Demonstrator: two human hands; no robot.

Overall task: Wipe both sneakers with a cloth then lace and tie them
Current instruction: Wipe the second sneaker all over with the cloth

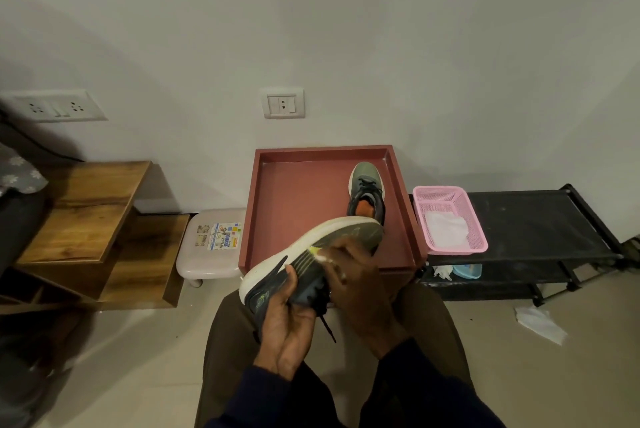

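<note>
Left hand (290, 320), palm up, grips the sneaker (311, 246); right hand (360, 289) presses a cloth (320, 258) with curled fingers (341, 251).

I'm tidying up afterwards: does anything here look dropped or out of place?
Yes: a crumpled white wipe lies on the floor in front of the black rack, outside the pink basket.

Lower centre of frame: left hand (287, 320) and right hand (360, 292), both bare. Long dark navy sleeves (419, 389) reach to the wrists; cuffs plain, no markings visible. Plain brown trousers (221, 358) cover both legs, bottom middle. Small pale glint on one right finger, too small to identify.
</note>
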